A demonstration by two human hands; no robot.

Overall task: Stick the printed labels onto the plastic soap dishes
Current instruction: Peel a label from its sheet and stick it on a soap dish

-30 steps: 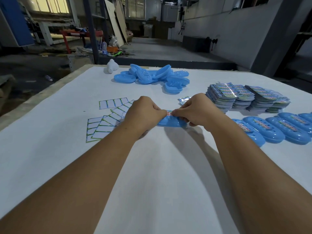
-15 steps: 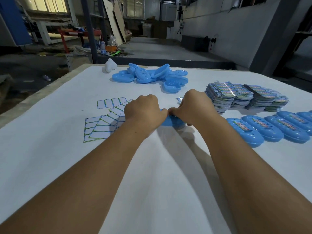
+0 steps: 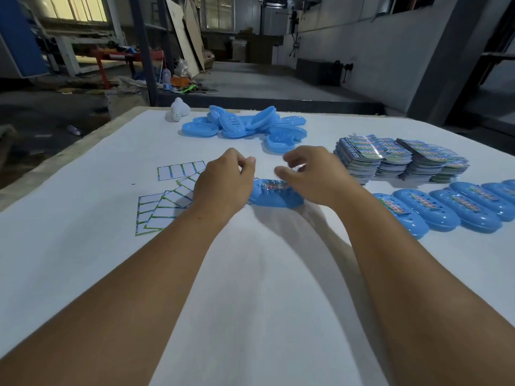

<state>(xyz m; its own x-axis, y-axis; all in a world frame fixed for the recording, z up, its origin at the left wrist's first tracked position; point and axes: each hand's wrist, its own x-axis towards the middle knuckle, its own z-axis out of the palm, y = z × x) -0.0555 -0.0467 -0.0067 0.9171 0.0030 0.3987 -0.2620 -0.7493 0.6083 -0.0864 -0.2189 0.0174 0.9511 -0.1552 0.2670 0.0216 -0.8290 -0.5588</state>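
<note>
Both grips loosely curled, holding nothing: left hand point(image 3: 223, 181), right hand point(image 3: 312, 176); one labelled soap dish point(image 3: 274, 195) between.

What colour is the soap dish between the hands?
Light blue plastic soap dish, seen in the head view.

Left end of the soap dish point(image 3: 274, 196) hidden behind the left hand point(image 3: 223, 185), right hand point(image 3: 312, 176) fingertips blurred, label point(image 3: 274, 186) print unreadable, labelled dishes row point(image 3: 457, 207) cut by right edge
</note>
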